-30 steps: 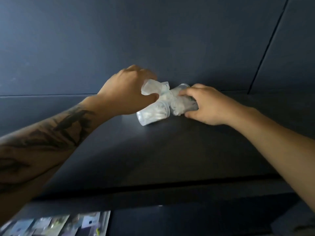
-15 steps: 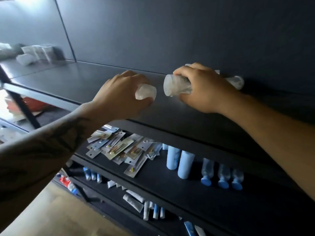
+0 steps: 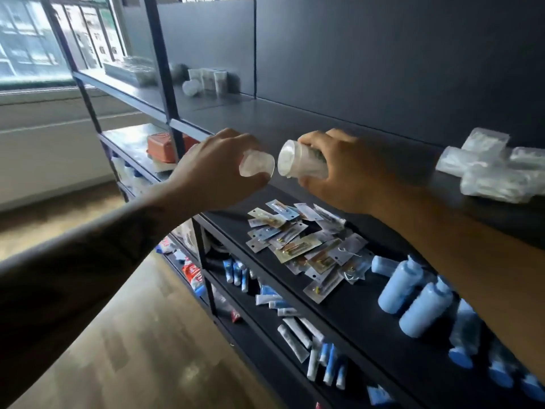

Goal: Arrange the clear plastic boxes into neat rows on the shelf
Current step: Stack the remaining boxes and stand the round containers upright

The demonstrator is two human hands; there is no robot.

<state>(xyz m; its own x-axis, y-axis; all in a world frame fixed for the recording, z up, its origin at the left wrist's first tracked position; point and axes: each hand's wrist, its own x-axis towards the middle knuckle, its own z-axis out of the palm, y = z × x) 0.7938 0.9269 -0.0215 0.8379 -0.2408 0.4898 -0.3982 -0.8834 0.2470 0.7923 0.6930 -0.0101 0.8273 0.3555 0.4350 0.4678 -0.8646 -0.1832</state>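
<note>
A dark metal shelving unit fills most of the frame, running from upper left to lower right, with a window [image 3: 32, 39] in the upper left corner and wooden flooring [image 3: 153, 343] along the bottom left. The top shelf [image 3: 265, 116] crosses the centre of the frame.

My left hand [image 3: 212, 175] is at centre frame, just in front of the shelf edge. Its fingers are curled round a small clear plastic box [image 3: 256, 167], whose open face points right. My right hand [image 3: 339, 172] is just right of centre, its fingers and thumb wrapped round a second clear plastic box [image 3: 298, 162]. The two boxes are held close together, faces nearly meeting, not touching as far as I can tell. Both are held in the air above the shelf edge.

A cluster of further clear boxes [image 3: 489, 169] lies on the top shelf at the right edge of the frame, blurred and jumbled. Another group of pale containers [image 3: 206, 81] stands on the same shelf toward the upper left, one round item lying beside them.

On the shelf below, at centre, lies a loose heap of flat packets [image 3: 306, 246]. To their right are blue bottles [image 3: 413, 299], some tipped over. An orange box [image 3: 162, 146] sits at the left of that level. White and blue tubes [image 3: 298, 329] lie scattered on the lower shelf.
</note>
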